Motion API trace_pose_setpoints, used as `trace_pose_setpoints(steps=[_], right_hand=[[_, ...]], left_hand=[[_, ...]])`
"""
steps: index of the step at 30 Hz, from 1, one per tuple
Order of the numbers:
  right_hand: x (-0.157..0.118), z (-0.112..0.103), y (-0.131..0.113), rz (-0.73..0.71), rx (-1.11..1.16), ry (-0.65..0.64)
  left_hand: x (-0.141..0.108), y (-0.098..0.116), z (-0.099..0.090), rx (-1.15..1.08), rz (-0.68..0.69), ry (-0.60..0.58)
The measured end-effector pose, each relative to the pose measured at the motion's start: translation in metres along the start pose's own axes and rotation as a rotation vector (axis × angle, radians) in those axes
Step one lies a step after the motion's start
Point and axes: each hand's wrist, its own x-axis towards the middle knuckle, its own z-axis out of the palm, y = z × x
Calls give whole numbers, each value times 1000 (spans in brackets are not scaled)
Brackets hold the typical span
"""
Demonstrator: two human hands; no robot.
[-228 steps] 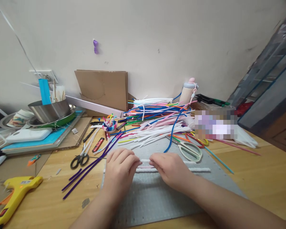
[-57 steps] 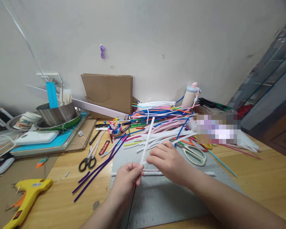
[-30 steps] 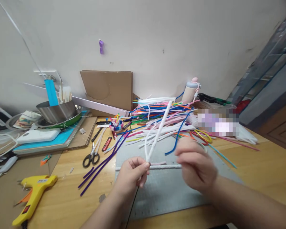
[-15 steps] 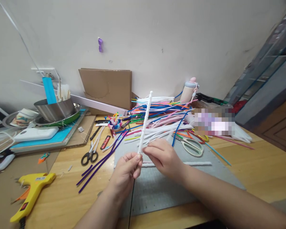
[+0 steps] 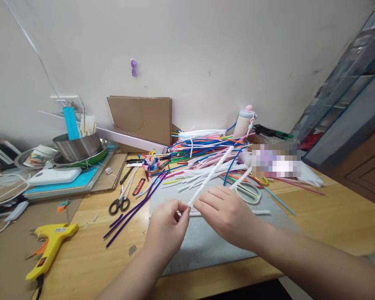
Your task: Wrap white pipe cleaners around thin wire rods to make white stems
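A white fuzzy pipe cleaner (image 5: 211,176) slants up and to the right from between my hands, looking thick, as if wrapped. My left hand (image 5: 166,228) pinches its lower end between thumb and forefinger. Beside it, my right hand (image 5: 226,211) has its fingers closed at the same end, and its palm faces down. Another white strand (image 5: 241,178) sticks out beyond the right hand's knuckles; whether the fingers hold it is hidden. Under the hands a further white pipe cleaner (image 5: 261,213) lies across the grey mat (image 5: 211,250).
A pile of coloured pipe cleaners (image 5: 203,156) lies behind the mat. Pale-handled scissors (image 5: 250,192) rest at right, black-handled scissors (image 5: 119,204) at left near purple pipe cleaners (image 5: 134,214). A yellow glue gun (image 5: 54,248) lies front left. A bottle (image 5: 242,123) stands by the wall.
The white pipe cleaner has tipped from nearly upright to slanting right. My right hand has moved slightly right, and a white strand now shows behind it. The view has shifted slightly.
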Motion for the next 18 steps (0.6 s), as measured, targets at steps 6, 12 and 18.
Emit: trace_pose_setpoints(steps=[6,12,18], right_hand=[[-12,-22,5,-51,-40,-69],[-4,-42,26,-113,313,-260],[-3,-60,36,-61,784,-343]], left_hand=[[-2,24,-7,665,541,-84],[-4,41,-21,644,1009,-194],[-13,54,-33,183,814,-192]])
